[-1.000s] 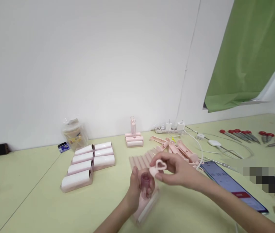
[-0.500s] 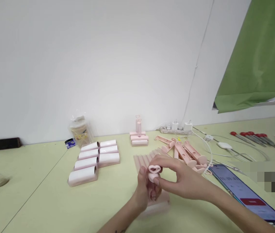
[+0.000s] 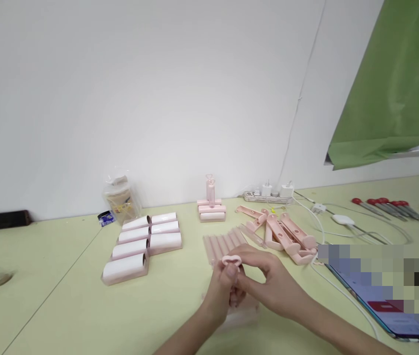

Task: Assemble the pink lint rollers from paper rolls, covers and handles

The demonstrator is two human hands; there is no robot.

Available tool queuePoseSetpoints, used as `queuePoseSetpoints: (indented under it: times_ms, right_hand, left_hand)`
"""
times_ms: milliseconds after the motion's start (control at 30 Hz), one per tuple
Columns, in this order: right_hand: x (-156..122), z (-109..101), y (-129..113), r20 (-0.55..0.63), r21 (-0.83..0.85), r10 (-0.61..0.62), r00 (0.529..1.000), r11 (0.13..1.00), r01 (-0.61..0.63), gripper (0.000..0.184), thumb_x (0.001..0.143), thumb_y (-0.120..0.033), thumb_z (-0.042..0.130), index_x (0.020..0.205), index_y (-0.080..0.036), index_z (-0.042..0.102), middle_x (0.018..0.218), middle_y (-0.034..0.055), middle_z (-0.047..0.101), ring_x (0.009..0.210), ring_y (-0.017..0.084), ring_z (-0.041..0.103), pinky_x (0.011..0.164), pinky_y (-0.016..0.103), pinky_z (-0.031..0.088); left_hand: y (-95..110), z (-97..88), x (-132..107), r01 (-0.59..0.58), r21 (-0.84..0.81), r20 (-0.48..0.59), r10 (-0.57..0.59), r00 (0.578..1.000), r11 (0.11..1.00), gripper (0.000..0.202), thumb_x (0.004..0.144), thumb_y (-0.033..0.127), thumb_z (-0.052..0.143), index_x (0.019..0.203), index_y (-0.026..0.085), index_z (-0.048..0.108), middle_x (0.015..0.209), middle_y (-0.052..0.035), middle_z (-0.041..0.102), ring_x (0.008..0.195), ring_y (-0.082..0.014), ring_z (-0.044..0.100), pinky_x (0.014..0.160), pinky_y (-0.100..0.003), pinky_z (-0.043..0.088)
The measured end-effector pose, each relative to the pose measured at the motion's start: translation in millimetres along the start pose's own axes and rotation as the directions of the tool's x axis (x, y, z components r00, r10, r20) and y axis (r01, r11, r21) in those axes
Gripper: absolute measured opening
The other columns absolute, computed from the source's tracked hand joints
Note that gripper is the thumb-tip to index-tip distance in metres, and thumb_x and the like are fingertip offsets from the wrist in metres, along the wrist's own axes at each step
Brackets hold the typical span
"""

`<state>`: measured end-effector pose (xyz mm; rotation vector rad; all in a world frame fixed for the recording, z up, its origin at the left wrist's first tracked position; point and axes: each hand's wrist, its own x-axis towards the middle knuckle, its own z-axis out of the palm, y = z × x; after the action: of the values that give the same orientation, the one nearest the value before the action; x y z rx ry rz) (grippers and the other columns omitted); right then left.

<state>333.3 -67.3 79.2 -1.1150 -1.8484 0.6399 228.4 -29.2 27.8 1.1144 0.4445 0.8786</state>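
Observation:
Both hands meet around a pink lint roller handle with a heart-shaped end (image 3: 231,259), held up towards me. My left hand (image 3: 215,296) is wrapped round it, the thumb pressed just under the heart. My right hand (image 3: 268,281) pinches it from the right, fingers closed. Most of the handle is hidden by the fingers. Below the hands a pale roller head (image 3: 241,318) shows, partly covered and blurred; whether it joins the handle I cannot tell. Directly behind the hands lies a row of clear pink tubes (image 3: 219,246).
White paper rolls in clear pink covers (image 3: 124,268) stand at left. Assembled lint rollers (image 3: 212,209) sit by the wall. Pink roller frames (image 3: 287,236) are piled at right, near a phone (image 3: 390,305), white cables (image 3: 342,221), a power strip (image 3: 268,198) and red-handled tools (image 3: 390,209).
My left thumb has come over onto the pink piece below the heart, where my right thumb was pressing. My right hand has shifted slightly down and left, closer to the left.

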Motion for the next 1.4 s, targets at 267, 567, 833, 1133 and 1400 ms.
queuePoseSetpoints:
  times_ms: [267,567,833,1133,1400]
  right_hand:
    - [-4,10,5,-0.164,0.112,-0.073,0.984,0.989,0.092,0.017,0.081,-0.026,0.053,0.074,-0.016,0.065,0.071,0.0049,0.061,0.070,0.016,0.055,0.064,0.026,0.043]
    - [-4,21,8,-0.264,0.072,-0.224,0.938,0.965,0.251,0.017,0.080,-0.015,0.052,0.087,-0.021,0.066,0.079,0.0030,0.065,0.077,0.015,0.058,0.074,0.027,0.045]
    - [-9,31,18,-0.292,0.205,-0.119,0.949,0.961,0.184,0.017,0.081,-0.022,0.052,0.092,-0.019,0.065,0.094,0.0061,0.066,0.088,0.018,0.059,0.080,0.028,0.046]
    - [19,-7,12,0.127,0.215,-0.185,0.974,0.964,0.155,0.025,0.082,-0.033,0.050,0.094,-0.014,0.062,0.100,0.0085,0.059,0.095,0.019,0.054,0.085,0.032,0.041]
    - [24,3,5,0.305,0.164,-0.210,0.929,0.972,0.166,0.032,0.090,-0.029,0.033,0.103,-0.014,0.058,0.102,0.0091,0.059,0.090,0.014,0.057,0.080,0.027,0.045]
  left_hand:
    - [1,1.8,-2,0.029,0.047,-0.068,-0.026,0.997,0.998,0.057,0.052,0.072,0.056,0.048,0.021,0.031,0.030,0.0120,0.022,0.026,-0.0015,0.016,0.026,-0.016,0.011]
    - [3,3.8,-4,-0.036,0.052,-0.036,0.038,0.999,0.998,0.050,0.059,0.066,0.054,0.057,0.020,0.037,0.038,0.0120,0.020,0.031,-0.0021,0.014,0.030,-0.017,0.012]
    - [-8,-8.5,1,-0.052,0.017,0.047,0.051,0.998,0.998,0.051,0.059,0.063,0.059,0.051,0.018,0.037,0.037,0.0103,0.026,0.030,-0.0017,0.018,0.029,-0.016,0.014]
    - [1,-10.6,6,0.074,-0.062,0.166,-0.063,0.984,0.995,0.068,0.046,0.087,0.034,0.037,0.020,0.031,0.026,0.0100,0.014,0.022,-0.0020,0.010,0.024,-0.019,0.008]
    - [-10,-15.4,2,0.014,-0.023,0.068,-0.012,0.998,1.000,0.068,0.043,0.085,0.042,0.031,0.021,0.023,0.026,0.0075,0.016,0.025,-0.0019,0.018,0.030,-0.021,0.008]
